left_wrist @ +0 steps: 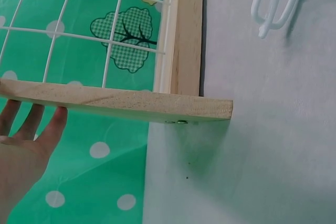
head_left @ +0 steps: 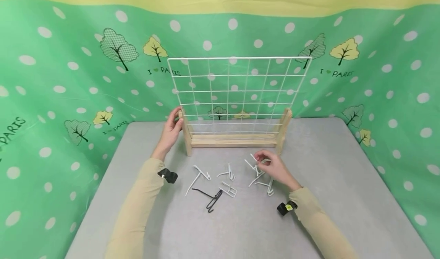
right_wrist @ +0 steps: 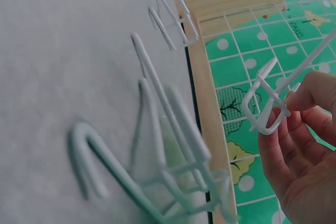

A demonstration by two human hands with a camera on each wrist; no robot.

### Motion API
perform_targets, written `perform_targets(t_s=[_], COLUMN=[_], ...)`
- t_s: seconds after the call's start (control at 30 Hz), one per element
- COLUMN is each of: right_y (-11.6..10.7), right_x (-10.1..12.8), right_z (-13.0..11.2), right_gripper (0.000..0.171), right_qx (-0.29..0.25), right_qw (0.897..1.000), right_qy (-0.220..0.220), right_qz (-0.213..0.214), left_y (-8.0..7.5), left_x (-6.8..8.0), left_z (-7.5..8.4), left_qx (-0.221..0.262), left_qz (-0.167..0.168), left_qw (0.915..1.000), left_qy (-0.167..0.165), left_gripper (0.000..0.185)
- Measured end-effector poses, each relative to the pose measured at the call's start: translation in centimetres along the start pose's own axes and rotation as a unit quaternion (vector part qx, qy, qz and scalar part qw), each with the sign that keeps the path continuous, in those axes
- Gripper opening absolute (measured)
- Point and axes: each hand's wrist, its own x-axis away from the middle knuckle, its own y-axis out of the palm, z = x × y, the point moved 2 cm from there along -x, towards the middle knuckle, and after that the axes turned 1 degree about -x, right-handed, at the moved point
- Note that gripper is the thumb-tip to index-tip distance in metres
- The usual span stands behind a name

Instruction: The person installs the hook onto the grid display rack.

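A white wire grid stands in a wooden stand at the back of the table. My left hand is at the left upright; in the left wrist view its fairly straight fingers touch the outer face of the wooden upright. At the right, my right hand pinches a white wire hook between thumb and fingers, off the table. Below it lie several other white hooks, partly overlapping.
On the grey table, a long white hook, smaller white hooks and a black hook are spread before the stand. Green dotted cloth hangs around the table's back and sides.
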Motion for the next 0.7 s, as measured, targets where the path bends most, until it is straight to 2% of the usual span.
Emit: perform_targets(t_s=[0.1, 0.2, 0.43, 0.7], right_y=[-0.7, -1.2, -2.0, -3.1], right_x=[-0.2, -0.4, -1.0, -1.2], right_z=[-1.3, -1.6, -1.4, -1.3], right_gripper=[0.021, 0.022, 0.021, 0.023], right_qx=[-0.006, -0.013, -0.009, -0.026], right_qw=[1.000, 1.000, 0.999, 0.998], right_qy=[0.005, 0.013, 0.000, 0.012], right_qz=[-0.002, 0.007, 0.046, 0.062], left_y=[0.1, 0.1, -0.2, 0.1], left_x=[-0.1, 0.0, 0.3, 0.1], left_z=[0.0, 0.0, -0.1, -0.2], left_qx=[0.000, 0.001, -0.005, 0.000], left_qz=[0.005, 0.007, 0.016, 0.010], left_qw=[1.0000, 1.0000, 0.9998, 0.9999], left_qy=[-0.002, -0.006, -0.015, -0.009], left_gripper=[0.045, 0.045, 0.045, 0.045])
